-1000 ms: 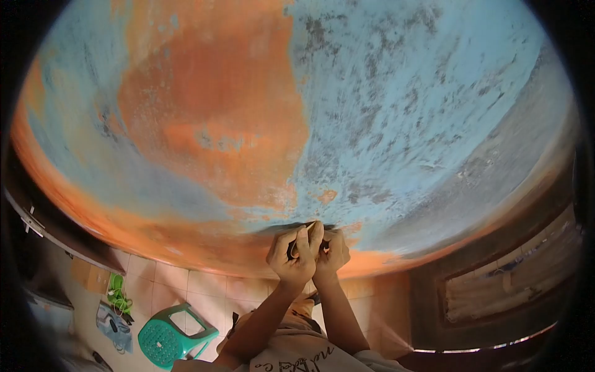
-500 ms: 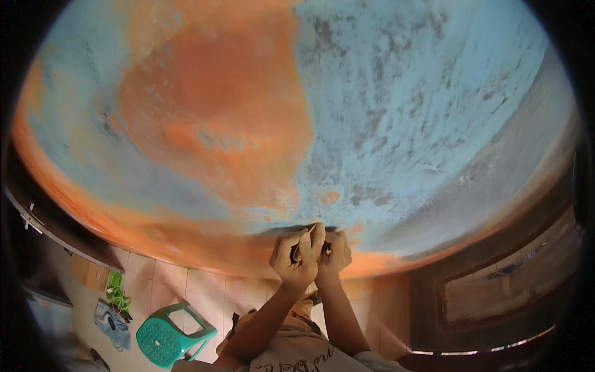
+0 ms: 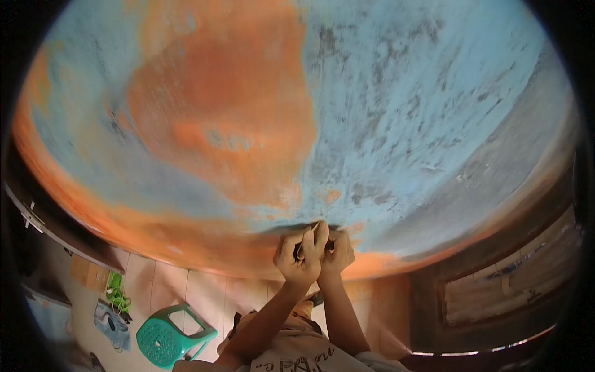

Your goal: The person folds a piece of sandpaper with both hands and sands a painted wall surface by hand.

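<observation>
Both my hands are pressed close together against the lower part of a large painted wall (image 3: 396, 93), patched in light blue, orange and grey. My left hand (image 3: 299, 255) is closed, its fingers curled. A thin, pale curved edge shows inside its grip, but what it belongs to is mostly hidden. Beside it, touching or nearly so, my right hand (image 3: 336, 251) is curled too, with a dark gap between its fingers; I cannot make out what it holds. A dark shadow lies on the wall just above the knuckles.
On the tiled floor at lower left stands a green plastic stool (image 3: 164, 340). Near it lie a bright green corded thing (image 3: 116, 291), a light blue cloth (image 3: 111, 322) and a cardboard box (image 3: 88, 273). A framed wooden panel (image 3: 508, 273) is at right.
Both hands have shifted very slightly right and up along the wall, still together and closed. The view of the wall has moved slightly as well.
</observation>
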Available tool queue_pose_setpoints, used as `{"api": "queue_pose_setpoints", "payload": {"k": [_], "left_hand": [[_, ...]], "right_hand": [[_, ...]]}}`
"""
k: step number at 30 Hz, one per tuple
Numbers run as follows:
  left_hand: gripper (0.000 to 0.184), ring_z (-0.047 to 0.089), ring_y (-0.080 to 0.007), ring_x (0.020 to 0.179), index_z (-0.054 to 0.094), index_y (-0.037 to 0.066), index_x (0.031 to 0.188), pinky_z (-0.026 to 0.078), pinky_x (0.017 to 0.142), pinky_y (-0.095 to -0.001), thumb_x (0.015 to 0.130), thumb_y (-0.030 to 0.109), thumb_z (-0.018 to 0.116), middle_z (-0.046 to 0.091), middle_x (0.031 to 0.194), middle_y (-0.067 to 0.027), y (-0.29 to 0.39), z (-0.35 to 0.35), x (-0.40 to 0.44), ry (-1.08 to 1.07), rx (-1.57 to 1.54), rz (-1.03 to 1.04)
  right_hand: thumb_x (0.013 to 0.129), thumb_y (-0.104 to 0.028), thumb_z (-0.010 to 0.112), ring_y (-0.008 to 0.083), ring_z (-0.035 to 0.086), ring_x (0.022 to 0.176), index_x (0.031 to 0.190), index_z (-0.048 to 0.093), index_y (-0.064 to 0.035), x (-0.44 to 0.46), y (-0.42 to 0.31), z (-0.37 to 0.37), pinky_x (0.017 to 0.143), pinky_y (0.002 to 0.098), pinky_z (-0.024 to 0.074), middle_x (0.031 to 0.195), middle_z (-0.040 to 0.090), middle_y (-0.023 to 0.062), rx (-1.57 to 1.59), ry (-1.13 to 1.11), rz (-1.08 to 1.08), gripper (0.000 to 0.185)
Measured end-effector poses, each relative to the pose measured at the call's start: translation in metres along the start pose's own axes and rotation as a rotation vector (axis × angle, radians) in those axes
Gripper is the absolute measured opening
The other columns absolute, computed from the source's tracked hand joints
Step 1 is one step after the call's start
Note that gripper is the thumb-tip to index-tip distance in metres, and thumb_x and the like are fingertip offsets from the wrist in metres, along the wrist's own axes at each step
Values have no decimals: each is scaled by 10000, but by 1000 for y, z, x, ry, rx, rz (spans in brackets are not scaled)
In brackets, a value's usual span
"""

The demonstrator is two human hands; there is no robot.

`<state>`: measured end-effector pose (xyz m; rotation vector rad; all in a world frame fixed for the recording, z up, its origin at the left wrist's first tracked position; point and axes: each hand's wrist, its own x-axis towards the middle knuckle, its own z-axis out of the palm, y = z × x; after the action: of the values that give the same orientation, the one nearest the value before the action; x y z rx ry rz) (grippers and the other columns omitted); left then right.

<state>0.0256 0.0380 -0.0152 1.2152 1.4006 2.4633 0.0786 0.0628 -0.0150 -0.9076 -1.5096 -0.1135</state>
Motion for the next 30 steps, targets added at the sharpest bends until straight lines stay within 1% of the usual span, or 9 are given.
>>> {"api": "queue_pose_setpoints", "payload": {"k": [5, 7, 9, 12, 22, 25, 26, 29, 30], "left_hand": [[72, 643, -190, 665, 618, -17, 876, 508, 566, -292, 908, 47, 631, 671, 794, -139, 1, -1, 4, -5, 15, 0], [73, 643, -196, 662, 620, -15, 877, 509, 565, -297, 906, 50, 637, 670, 788, -136, -7, -3, -2, -31, 27, -35], [72, 616, -190, 631, 618, -7, 875, 487, 544, -300, 909, 54, 637, 665, 786, -125, -11, 3, -2, 23, 24, 54], [76, 628, -200, 643, 614, -10, 873, 499, 555, -303, 911, 53, 632, 665, 794, -132, -4, 4, 2, 10, -7, -19], [55, 646, -188, 651, 615, -15, 889, 512, 563, -294, 896, 31, 644, 669, 794, -123, 0, -1, 4, -31, 55, 20], [57, 624, -179, 627, 621, -9, 895, 494, 542, -298, 895, 38, 653, 665, 788, -115, -10, 1, 1, 19, 2, 59], [59, 629, -178, 636, 621, -7, 892, 496, 545, -293, 899, 44, 651, 667, 793, -120, -14, 1, -2, 23, 30, 71], [58, 636, -179, 647, 616, -10, 885, 502, 557, -287, 907, 40, 635, 670, 803, -128, -12, -1, -4, -5, -23, -52], [63, 629, -173, 638, 611, -12, 878, 494, 553, -282, 911, 38, 630, 667, 803, -129, -10, -2, -1, -11, 12, 14]], "right_hand": [[820, -101, 760, 204, 567, 517, 816, 623, -67, -6, -1, -3, 455, 306, 429, 687, 613, 79, -33, -25, 4, 141], [837, -173, 758, 137, 532, 510, 795, 601, -78, -3, 2, 2, 454, 256, 405, 671, 580, 44, -16, -4, 34, 188], [836, -168, 760, 138, 533, 503, 791, 594, -78, 0, 8, 7, 447, 257, 398, 663, 578, 43, -16, 56, -25, 194], [840, -148, 758, 130, 525, 492, 780, 584, -75, 0, 2, 0, 437, 259, 388, 645, 573, 33, -43, 36, -68, 198], [853, -88, 735, 154, 529, 504, 817, 603, -14, -1, 7, -2, 433, 268, 386, 665, 592, 85, -41, -31, -79, 155], [849, -107, 740, 149, 517, 496, 828, 609, -24, -1, 7, 9, 439, 261, 381, 661, 575, 64, -8, 76, -127, 157], [808, -60, 757, 207, 573, 519, 786, 594, -59, -2, 6, 10, 446, 313, 438, 672, 616, 77, -14, 83, -116, 165], [813, -61, 756, 203, 564, 503, 784, 592, -62, 3, -5, 3, 440, 308, 432, 670, 617, 68, -11, 11, -35, 167], [813, -60, 754, 203, 559, 506, 784, 593, -62, 2, -3, 3, 437, 306, 425, 673, 617, 66, 7, 9, -29, 164]]}}
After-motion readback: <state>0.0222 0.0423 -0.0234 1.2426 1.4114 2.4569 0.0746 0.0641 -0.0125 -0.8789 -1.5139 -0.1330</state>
